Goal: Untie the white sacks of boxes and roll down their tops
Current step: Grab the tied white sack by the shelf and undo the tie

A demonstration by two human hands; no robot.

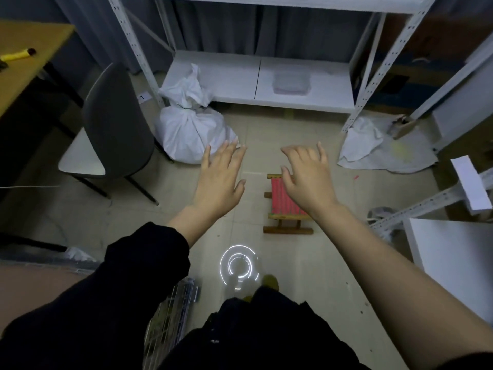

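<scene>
Currently: tied white sack (190, 132) sits on the floor (306, 263), leaning against the front left post of the white shelf rack (256, 76), just right of the grey chair (117, 124). Neck is cinched with a dark tie, loose top flared above it, body bulging below. Contents not visible. Left hand (220, 180) hovers in front of it, fingers spread and straight, gripping nothing; fingertips overlap the sack's lower right corner in view, contact can't be confirmed. Right hand (306, 177) likewise held out, fingers loosely bent, holding nothing, above a small red stool (284, 204) that it partly covers. Further right, second white sack (373, 145) lies slumped and flat on the floor by the rack's front right post; whether it's tied is hard to make out. Low light, right edge of it blurred. Clear tub (292, 81) on the bottom shelf, contents not discernible.
</scene>
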